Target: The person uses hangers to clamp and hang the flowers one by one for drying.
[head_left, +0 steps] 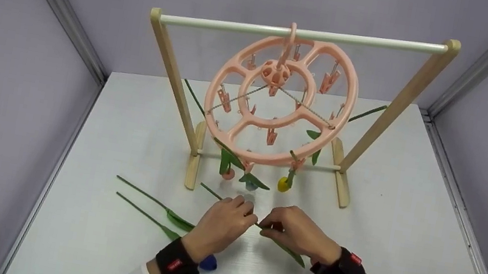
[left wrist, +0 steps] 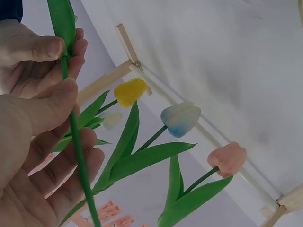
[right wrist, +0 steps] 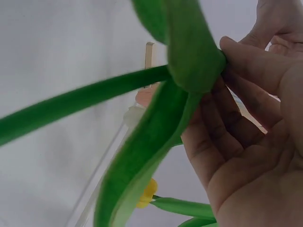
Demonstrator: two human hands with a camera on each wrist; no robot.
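Between both hands, just above the bench (head_left: 399,217), sits the flower stem (left wrist: 78,156). Left hand (head_left: 220,225) pinches it w/ thumb and fingers curled round; right hand (head_left: 297,233) pinches the same stem nearer its leaf (right wrist: 156,142), fingertips closed on the leaf base. Stem runs on past the left hand toward the rack; the bloom end I can't make out for certain.

Judgement on doing this well: keep both pinches close together so the thin stem doesn't bow, hold by the stem not the leaf, which looks floppy, & keep the end steady before lifting toward the pink clip ring (head_left: 279,101) straight ahead of the hands. Ring hangs from a wooden rack (head_left: 175,76) and will prob. swing if bumped. Three tulips hang there already: yellow (left wrist: 130,91), blue-white (left wrist: 181,119), pink (left wrist: 228,158), so come in beside them, not through.

Two more stems (head_left: 148,208) lie left of the left hand. Bench is white & smooth; plain grey walls on three sides.
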